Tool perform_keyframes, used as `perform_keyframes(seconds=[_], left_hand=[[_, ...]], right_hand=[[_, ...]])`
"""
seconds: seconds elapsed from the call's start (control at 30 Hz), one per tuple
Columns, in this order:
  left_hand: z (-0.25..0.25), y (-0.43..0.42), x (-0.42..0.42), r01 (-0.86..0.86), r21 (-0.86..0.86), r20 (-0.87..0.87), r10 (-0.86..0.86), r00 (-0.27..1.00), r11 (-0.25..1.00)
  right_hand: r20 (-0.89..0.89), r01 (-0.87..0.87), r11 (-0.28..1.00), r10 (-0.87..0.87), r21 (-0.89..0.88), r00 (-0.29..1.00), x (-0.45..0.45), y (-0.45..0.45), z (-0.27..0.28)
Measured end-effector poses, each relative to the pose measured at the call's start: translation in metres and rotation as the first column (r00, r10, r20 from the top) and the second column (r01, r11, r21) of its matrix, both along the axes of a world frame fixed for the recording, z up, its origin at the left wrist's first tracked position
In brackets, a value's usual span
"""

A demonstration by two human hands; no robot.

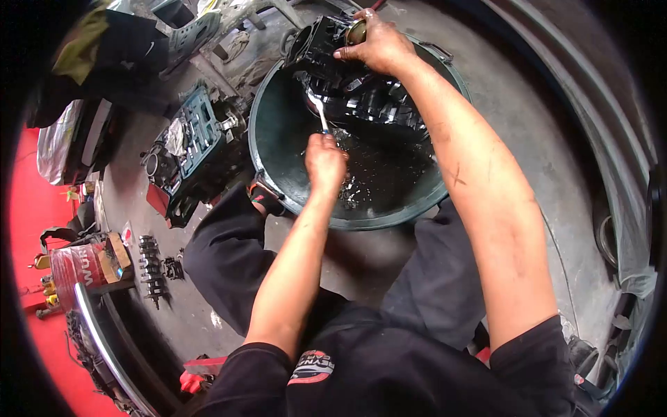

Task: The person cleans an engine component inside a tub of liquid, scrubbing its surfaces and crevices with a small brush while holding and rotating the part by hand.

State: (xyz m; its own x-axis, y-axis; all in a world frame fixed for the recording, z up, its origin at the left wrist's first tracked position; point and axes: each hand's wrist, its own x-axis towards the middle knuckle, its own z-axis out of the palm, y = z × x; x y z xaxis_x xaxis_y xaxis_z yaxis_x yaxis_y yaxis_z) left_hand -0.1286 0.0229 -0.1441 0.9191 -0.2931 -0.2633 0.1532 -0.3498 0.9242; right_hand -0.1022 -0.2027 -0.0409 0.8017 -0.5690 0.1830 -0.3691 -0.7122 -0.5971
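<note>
A wide, round, dark green tub point(368, 224) sits on the grey floor point(186, 325) in front of the person, between and beyond the knees. Dark liquid point(389, 177) lies in it, its top flecked with bright glints; its depth cannot be told.

A bulky, dark metal part point(321, 59) is at the far side of the tub, its upper end up by the rim and its ribbed, wet-looking lower stretch inside the tub. The right hand point(381, 47) has its grip clamped on the top of this part, beside a round, yellowish ring point(356, 33). The left hand point(325, 165), over the tub, has its grip closed around the handle of a pale-headed brush point(319, 110), whose head points up at the metal part and appears to touch it, though the glare there makes this hard to tell.

Left of the tub, an open blue-green tool case point(199, 124) holds metal tools in its slots, with a crumpled whitish wrap point(175, 137) among them. Farther down the left side, a red container point(88, 270) marked with the letters "WUR" stands near a piece of cardboard point(117, 261). A long, lobed metal shaft point(149, 270) lies on the floor, just beside a smaller dark metal piece point(173, 268).
</note>
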Motion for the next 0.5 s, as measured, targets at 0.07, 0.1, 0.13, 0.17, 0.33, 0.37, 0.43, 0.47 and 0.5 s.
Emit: perform_keyframes(seconds=[0.07,0.1,0.13,0.17,0.33,0.37,0.43,0.47,0.5], left_hand=[[-0.016,-0.007,-0.018,0.166,0.223,0.056,-0.183,0.982,0.960],[-0.010,-0.007,-0.023,0.188,0.236,0.059,-0.207,0.977,0.953],[-0.001,-0.008,-0.024,0.209,0.248,0.063,-0.231,0.971,0.946],[-0.014,-0.006,-0.018,0.174,0.278,0.153,-0.223,0.963,0.945],[-0.002,0.013,-0.010,0.080,0.351,0.419,-0.233,0.877,0.933],[-0.003,0.012,-0.003,0.131,0.311,0.316,-0.233,0.920,0.941],[-0.001,0.005,0.012,0.084,0.311,0.226,-0.159,0.961,0.947],[-0.001,0.000,0.020,0.062,0.307,0.181,-0.123,0.976,0.950],[-0.021,0.001,0.029,0.004,0.275,0.305,-0.091,0.948,0.962]], right_hand=[[0.007,0.034,0.999,-0.034,-0.030,0.999,0.003,0.001,-0.003],[0.008,0.052,0.998,-0.051,-0.043,0.999,0.004,0.002,-0.006],[0.011,0.038,0.999,-0.037,-0.016,0.999,0.003,0.001,-0.005],[0.014,0.023,1.000,-0.023,0.011,1.000,0.001,-0.001,-0.004],[-0.001,0.022,0.996,-0.022,0.087,1.000,0.001,-0.005,-0.006],[-0.013,0.030,0.997,-0.030,0.067,0.999,0.002,-0.004,-0.006],[0.007,-0.002,0.997,0.001,0.075,1.000,0.002,-0.005,-0.008],[0.016,-0.015,0.997,0.014,0.074,1.000,0.003,-0.005,-0.005],[0.029,-0.004,0.999,0.002,0.054,1.000,0.002,-0.003,-0.005]])
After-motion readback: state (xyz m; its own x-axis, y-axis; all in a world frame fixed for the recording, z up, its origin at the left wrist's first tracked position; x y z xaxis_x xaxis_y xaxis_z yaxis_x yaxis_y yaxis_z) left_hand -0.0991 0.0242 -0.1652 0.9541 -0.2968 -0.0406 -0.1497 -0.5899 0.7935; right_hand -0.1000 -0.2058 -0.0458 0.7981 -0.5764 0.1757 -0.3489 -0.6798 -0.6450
